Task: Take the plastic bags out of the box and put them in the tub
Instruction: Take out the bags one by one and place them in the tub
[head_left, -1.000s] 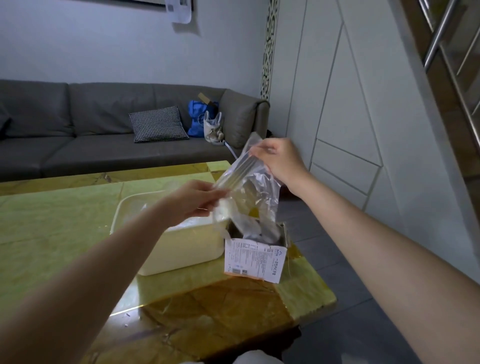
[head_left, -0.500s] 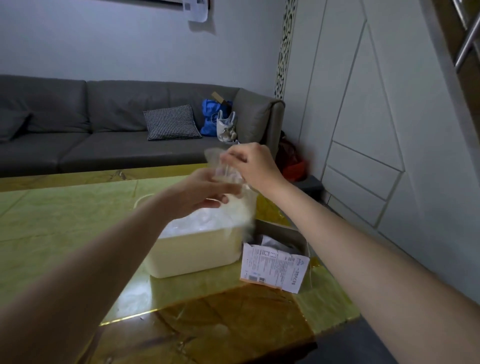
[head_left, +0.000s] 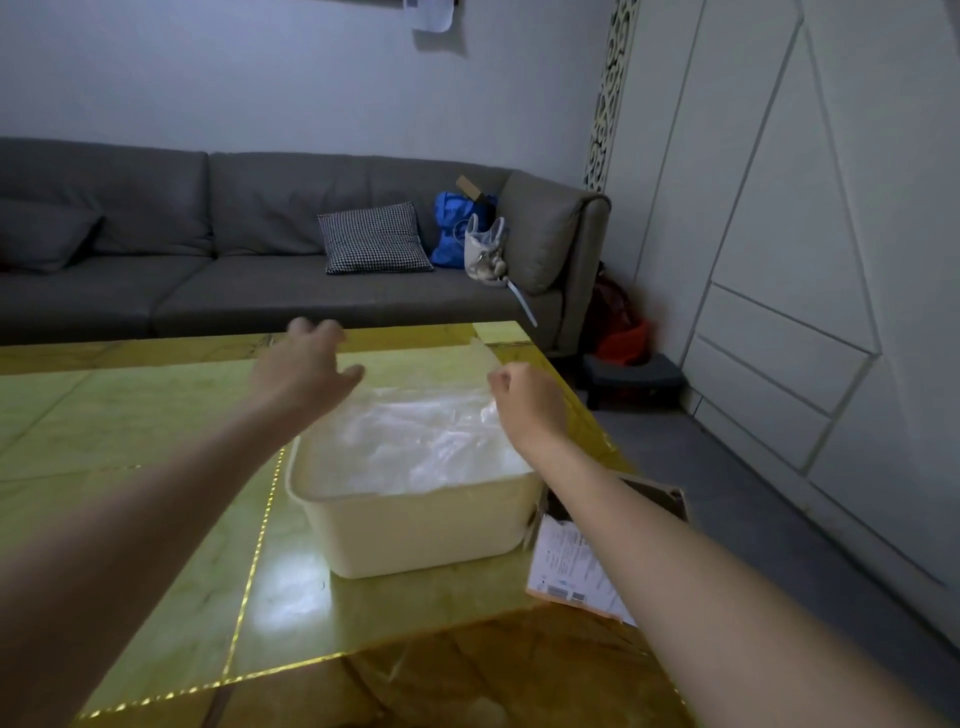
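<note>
I see a glossy yellow-green table (head_left: 130, 415) with brown marbled inlay, a grey sofa (head_left: 208, 260) behind it, a houndstooth cushion (head_left: 371, 238) on the seat, a blue bag (head_left: 457, 228) and a pale tote (head_left: 483, 249) by the armrest, white panelled wall (head_left: 779, 208) on my right, grey floor (head_left: 753, 493)

Fingertips of the left hand (head_left: 306, 364) smeared by motion blur, spread unreadable. Right hand (head_left: 524, 400) curled, possibly pinching a clear bag edge; too faint to tell. Box (head_left: 654, 499) largely hidden behind the right forearm, contents unseen. Print on the paper label (head_left: 569, 569) too small to read. Near-left table (head_left: 130, 415) corner covered by the left forearm. Sofa (head_left: 156, 234) cut off at the left edge.
</note>
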